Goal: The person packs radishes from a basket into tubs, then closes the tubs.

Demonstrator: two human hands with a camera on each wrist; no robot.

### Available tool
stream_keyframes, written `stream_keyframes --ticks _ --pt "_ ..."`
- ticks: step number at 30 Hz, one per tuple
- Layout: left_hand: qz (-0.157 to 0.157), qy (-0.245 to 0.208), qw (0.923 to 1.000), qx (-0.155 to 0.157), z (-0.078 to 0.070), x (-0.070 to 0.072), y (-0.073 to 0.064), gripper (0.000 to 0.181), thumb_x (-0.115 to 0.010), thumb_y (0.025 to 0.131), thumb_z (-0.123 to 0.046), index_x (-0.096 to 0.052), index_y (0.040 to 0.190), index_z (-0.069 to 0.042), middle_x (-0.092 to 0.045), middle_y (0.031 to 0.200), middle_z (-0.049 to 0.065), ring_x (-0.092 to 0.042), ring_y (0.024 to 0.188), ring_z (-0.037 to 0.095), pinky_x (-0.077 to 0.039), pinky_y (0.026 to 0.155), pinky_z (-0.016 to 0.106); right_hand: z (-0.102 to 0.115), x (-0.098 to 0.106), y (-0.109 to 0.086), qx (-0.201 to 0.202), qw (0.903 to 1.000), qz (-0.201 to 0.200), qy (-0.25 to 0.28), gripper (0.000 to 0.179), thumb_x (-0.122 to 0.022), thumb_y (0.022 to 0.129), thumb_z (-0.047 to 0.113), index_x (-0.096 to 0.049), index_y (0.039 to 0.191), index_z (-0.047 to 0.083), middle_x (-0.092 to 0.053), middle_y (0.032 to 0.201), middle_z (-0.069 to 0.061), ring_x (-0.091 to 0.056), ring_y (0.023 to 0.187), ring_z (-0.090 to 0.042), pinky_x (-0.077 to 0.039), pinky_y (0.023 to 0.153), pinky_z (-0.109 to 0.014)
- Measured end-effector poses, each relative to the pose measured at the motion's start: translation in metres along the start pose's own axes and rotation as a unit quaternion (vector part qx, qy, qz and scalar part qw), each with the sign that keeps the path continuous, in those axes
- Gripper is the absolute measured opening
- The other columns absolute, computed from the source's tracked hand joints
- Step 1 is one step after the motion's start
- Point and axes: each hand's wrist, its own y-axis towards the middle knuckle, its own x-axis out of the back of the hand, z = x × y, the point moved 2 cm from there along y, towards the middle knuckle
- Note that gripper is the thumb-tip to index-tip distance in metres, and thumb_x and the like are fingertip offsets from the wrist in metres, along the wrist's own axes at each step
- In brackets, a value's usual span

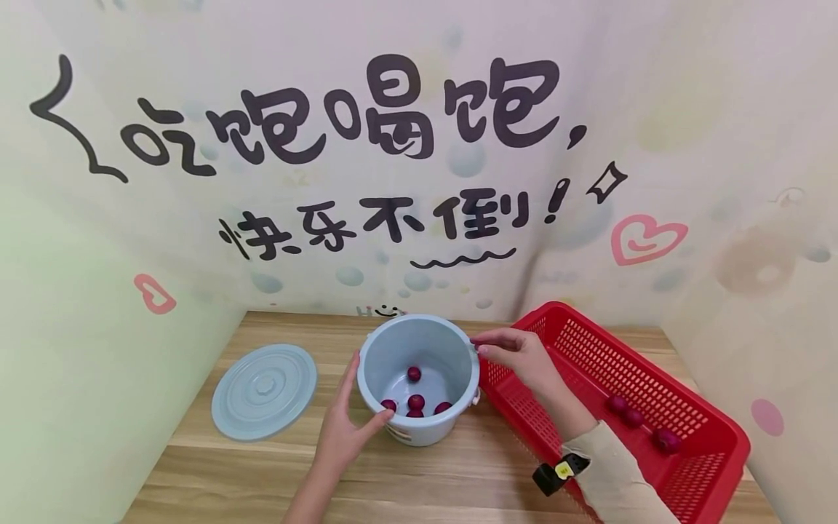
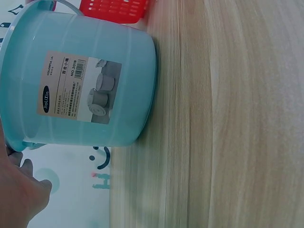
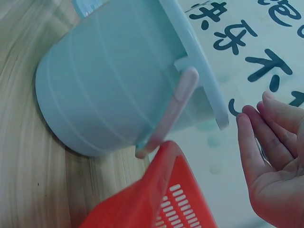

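Observation:
A light blue plastic bucket (image 1: pixel 419 433) stands upright on the table, with several dark red round fruits (image 1: pixel 415 401), plum-like, at its bottom. My left hand (image 1: pixel 343 433) holds the bucket at its left side, thumb at the near rim and fingers along the outer wall. My right hand (image 1: pixel 520 353) is by the bucket's right rim, fingers stretched towards it. In the right wrist view the right hand (image 3: pixel 275 166) shows no fruit in its fingers, and a gap separates it from the bucket (image 3: pixel 114 80). The bucket's handle (image 3: pixel 171 109) hangs down on this side.
A red perforated basket (image 1: pixel 655 364) stands right of the bucket, slanting towards the front, with several dark red fruits (image 1: pixel 632 418) in it. A round light blue lid (image 1: pixel 265 393) lies flat at the left. A patterned wall (image 1: pixel 419 284) stands behind the wooden table (image 1: pixel 262 473).

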Motion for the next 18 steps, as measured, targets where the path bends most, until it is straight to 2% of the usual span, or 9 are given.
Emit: stream_keyframes --ticks 5,13,18 --pt "-0.008 0.003 0.9998 -0.017 0.001 -0.001 0.0 0.104 -0.086 0.075 -0.021 -0.024 0.159 -0.031 -0.031 0.164 0.006 -0.03 0.15 0.037 -0.029 0.118 0.064 -0.003 0.012 -0.003 0.002 1.0 -0.009 0.001 0.032 -0.071 0.092 0.022 -0.07 0.122 0.01 -0.071 0.121 -0.013 -0.068 0.11 -0.026 -0.059 0.089 -0.026" --pt "-0.006 0.0 0.9999 -0.009 0.0 0.0 0.0 0.103 -0.086 0.076 -0.026 -0.025 0.159 -0.031 -0.031 0.164 0.002 -0.029 0.151 0.034 -0.028 0.119 0.063 -0.014 0.036 -0.01 -0.005 0.9995 -0.031 0.007 0.036 -0.069 0.094 0.028 -0.068 0.124 0.008 -0.068 0.124 -0.02 -0.067 0.106 -0.017 -0.058 0.091 -0.027" --pt "-0.002 -0.004 1.0 -0.002 -0.001 0.0 0.0 0.102 -0.086 0.076 -0.027 -0.026 0.159 -0.026 -0.03 0.165 0.001 -0.028 0.151 0.033 -0.028 0.119 0.064 -0.02 0.051 -0.016 -0.006 0.9987 -0.044 0.023 0.04 -0.068 0.095 0.027 -0.065 0.127 0.003 -0.072 0.118 -0.004 -0.067 0.101 -0.005 -0.058 0.09 -0.022"
